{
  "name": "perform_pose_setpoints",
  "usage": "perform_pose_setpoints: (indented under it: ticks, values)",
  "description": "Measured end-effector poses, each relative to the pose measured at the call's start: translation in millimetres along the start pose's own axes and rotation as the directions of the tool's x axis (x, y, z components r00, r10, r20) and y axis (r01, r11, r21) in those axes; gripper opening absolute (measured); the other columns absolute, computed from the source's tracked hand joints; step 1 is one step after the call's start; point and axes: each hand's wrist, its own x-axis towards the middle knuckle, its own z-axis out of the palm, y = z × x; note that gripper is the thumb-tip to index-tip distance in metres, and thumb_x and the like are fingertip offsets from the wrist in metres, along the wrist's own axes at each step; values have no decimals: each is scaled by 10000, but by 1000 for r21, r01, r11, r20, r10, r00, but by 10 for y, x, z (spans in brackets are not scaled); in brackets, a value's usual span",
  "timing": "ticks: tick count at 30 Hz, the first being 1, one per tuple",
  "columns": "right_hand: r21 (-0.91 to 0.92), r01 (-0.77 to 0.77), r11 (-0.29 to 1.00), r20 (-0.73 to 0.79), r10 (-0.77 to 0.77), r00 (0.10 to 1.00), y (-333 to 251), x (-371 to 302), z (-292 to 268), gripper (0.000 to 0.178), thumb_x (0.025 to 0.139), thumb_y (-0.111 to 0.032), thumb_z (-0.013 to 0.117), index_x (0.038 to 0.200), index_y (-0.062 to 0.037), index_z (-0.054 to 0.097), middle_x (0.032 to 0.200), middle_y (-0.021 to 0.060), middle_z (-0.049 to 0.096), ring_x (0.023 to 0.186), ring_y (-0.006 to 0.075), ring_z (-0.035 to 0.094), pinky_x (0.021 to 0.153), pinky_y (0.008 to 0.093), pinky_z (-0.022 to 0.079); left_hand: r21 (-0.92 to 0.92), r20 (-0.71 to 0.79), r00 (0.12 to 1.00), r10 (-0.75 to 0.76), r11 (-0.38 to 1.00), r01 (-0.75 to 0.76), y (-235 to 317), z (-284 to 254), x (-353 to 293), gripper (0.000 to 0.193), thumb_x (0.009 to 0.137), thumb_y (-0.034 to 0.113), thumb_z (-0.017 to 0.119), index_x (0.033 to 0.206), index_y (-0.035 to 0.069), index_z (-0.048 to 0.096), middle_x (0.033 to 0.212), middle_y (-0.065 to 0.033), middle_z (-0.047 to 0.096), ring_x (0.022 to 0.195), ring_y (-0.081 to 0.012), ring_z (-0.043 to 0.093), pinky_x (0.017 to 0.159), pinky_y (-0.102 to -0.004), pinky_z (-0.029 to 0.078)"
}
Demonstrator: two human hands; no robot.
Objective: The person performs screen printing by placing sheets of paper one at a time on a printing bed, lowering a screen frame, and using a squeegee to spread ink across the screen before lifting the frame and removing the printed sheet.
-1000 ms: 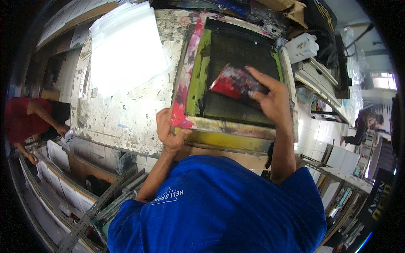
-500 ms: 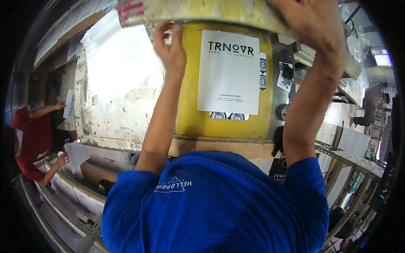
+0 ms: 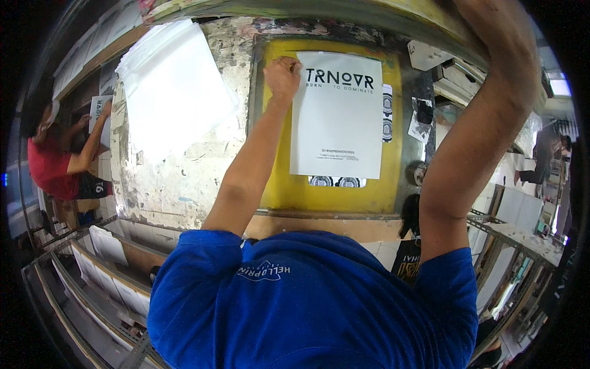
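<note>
Lying on the yellow board (image 3: 276, 160), the printed sheet (image 3: 336, 123) meets the left hand (image 3: 283, 76) near its upper left corner; that hand is bunched, though whether it pinches the sheet I cannot tell. The right hand is out of view, above. White papers (image 3: 175, 86) lie leftward on the stained worktop (image 3: 175, 187).

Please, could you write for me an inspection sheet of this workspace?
Surface: table paint-stained; yellow board flat.
Job's things: printed sheet over the board, partly covering printed pieces; white stack to the left; frame along the view's top edge.
Clutter: stained paper right of the board.
Grips: left grip at the printed sheet's upper left edge, hold unclear; right grip out of view.
Cables: nothing seen.
Surroundings: co-worker at left; racks lower left.
</note>
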Motion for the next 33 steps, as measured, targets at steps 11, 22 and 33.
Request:
perform_pose_setpoints:
  ticks: [11,22,33]
  values:
    - [44,167,985,-8,-167,986,238,-41,24,414,904,-218,670,1242,19,704,1051,202,735,892,215,676,848,335,538,-465,-358,921,-152,884,-35,-103,-1069,-263,99,972,81,642,999,-13,655,852,-23,620,782,-95,520,717,-262,453]
    - [126,-3,992,-55,10,998,72,-140,54,376,861,-113,699,1221,-5,713,1217,164,670,1097,249,652,993,360,516,-526,-690,544,-477,847,75,-1956,-3223,-1484,112,1014,99,612,1050,-7,616,1014,-80,628,925,-158,581,791,-302,510]
    - [142,-105,984,33,101,994,-112,-93,-36,430,796,-68,686,1219,1,718,1151,152,707,1005,211,667,955,328,528,203,-979,202,39,348,915,-2496,-3736,-1519,388,926,219,747,1196,-38,640,1149,-187,681,1076,-329,638,948,-418,503]
